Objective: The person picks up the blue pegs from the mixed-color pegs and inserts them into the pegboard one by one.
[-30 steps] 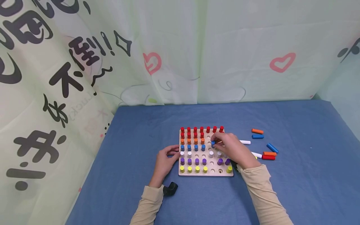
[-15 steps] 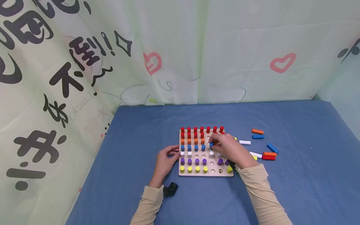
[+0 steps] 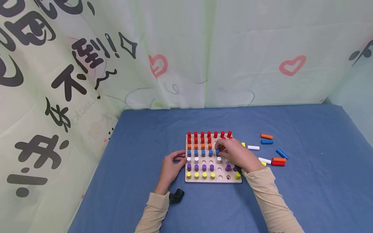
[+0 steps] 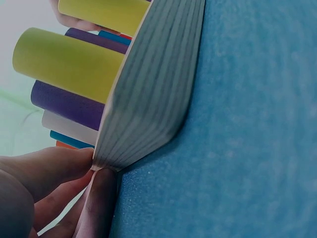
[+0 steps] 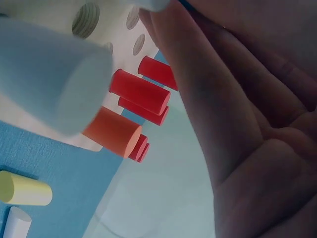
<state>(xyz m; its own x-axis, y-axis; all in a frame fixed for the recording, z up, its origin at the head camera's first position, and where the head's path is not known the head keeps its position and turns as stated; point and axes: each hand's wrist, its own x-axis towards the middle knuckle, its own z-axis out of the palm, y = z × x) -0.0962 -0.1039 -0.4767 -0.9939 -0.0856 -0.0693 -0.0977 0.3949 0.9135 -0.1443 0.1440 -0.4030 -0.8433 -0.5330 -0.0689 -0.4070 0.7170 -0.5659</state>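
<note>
A wooden pegboard [image 3: 201, 181] lies on the blue cloth, with rows of red, orange, blue, white, purple and yellow pegs upright in it. My left hand [image 3: 172, 166] grips the board's left side; in the left wrist view, the thumb and a finger [image 4: 101, 198] pinch its edge. Over the board, my right hand [image 3: 239, 155] pinches a blue peg [image 3: 217, 152] between thumb and fingers, in line with the blue row. The peg's lower end is hidden. A white peg [image 5: 54, 79] stands close to the right hand in its wrist view. Several holes show bare in the white and yellow rows.
Loose pegs lie right of the board: orange [image 3: 266, 136], blue [image 3: 266, 142], another blue [image 3: 282, 153], white [image 3: 253, 148], red [image 3: 278, 163] and others, some partly behind the right hand. A pale printed curtain [image 3: 233, 64] hangs behind the table.
My right hand has slid slightly left with the blue peg, bringing it closer to the other blue pegs. The left hand has stayed at the board's edge.
</note>
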